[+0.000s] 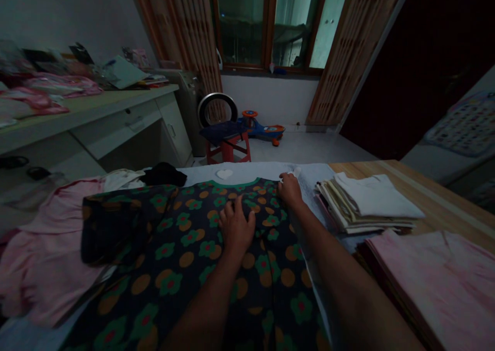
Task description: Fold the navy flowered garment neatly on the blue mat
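A dark garment (185, 261) with green flowers and orange dots lies spread over the table, its green-edged neckline at the far side. One sleeve reaches out to the left. My left hand (236, 224) rests on the upper middle of the cloth with its fingers apart. Up at the garment's far right shoulder, my right hand (289, 188) has its fingers bent together at the cloth's edge; whatever is between them is too small to make out. A white heart-shaped piece (224, 174) lies beyond the neckline.
Folded light clothes (379, 196) and a pink folded pile (444, 268) are stacked on the right. Pink clothing (58, 237) and a black cloth (164, 175) lie on the left. Behind the table are a red stool (228, 150) and a toy car (263, 129).
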Available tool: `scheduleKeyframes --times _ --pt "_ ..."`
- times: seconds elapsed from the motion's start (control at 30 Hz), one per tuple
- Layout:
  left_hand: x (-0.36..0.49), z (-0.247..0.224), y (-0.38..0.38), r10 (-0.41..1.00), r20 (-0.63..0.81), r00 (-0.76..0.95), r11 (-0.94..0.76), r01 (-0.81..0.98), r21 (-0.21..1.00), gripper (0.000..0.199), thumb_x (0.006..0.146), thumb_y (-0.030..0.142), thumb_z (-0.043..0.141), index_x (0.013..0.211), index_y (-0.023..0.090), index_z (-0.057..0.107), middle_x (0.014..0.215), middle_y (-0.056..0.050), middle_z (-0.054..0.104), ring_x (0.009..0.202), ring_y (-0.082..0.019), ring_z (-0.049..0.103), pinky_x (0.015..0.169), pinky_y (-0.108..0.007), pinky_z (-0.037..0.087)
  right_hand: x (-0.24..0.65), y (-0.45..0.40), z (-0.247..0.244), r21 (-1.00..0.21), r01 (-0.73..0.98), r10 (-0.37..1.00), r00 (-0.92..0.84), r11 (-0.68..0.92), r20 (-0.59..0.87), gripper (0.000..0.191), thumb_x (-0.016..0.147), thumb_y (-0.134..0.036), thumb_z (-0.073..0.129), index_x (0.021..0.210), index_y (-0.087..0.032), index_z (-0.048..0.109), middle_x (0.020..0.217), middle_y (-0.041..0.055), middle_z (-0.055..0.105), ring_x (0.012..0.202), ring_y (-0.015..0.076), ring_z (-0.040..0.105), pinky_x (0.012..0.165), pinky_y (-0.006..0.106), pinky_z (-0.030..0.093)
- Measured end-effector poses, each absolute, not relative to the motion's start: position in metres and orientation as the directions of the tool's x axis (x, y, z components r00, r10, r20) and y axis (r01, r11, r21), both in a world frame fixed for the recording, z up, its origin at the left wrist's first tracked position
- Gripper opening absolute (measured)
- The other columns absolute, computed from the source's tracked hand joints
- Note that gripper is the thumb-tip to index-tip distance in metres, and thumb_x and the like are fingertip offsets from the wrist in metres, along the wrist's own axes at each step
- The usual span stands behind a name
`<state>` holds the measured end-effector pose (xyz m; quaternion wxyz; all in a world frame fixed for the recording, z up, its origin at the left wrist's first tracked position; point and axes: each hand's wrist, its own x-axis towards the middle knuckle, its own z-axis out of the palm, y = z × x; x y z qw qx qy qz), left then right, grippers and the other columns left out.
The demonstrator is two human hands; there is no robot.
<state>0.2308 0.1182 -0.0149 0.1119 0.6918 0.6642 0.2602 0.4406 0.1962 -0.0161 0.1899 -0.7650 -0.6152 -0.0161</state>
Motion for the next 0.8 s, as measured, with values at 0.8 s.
scheduleKeyframes --times 0.8 --pt "0.219 -0.023 0.129 0.929 0.352 -0.112 -0.222 0.593 0.774 0.053 0.079 0.017 0.060 0.131 0.017 0.047 0.138 -0.015 0.043 0.133 -0.030 0.043 0.112 -0.046 0.036 0.387 0.037 -0.024 -0.284 0.957 0.981 -0.003 0.060 0.194 0.039 0.095 -0.017 0.042 0.131 -0.014 0.054 0.139 0.0145 0.052 0.128 0.0243 0.048 0.109 0.038 0.035"
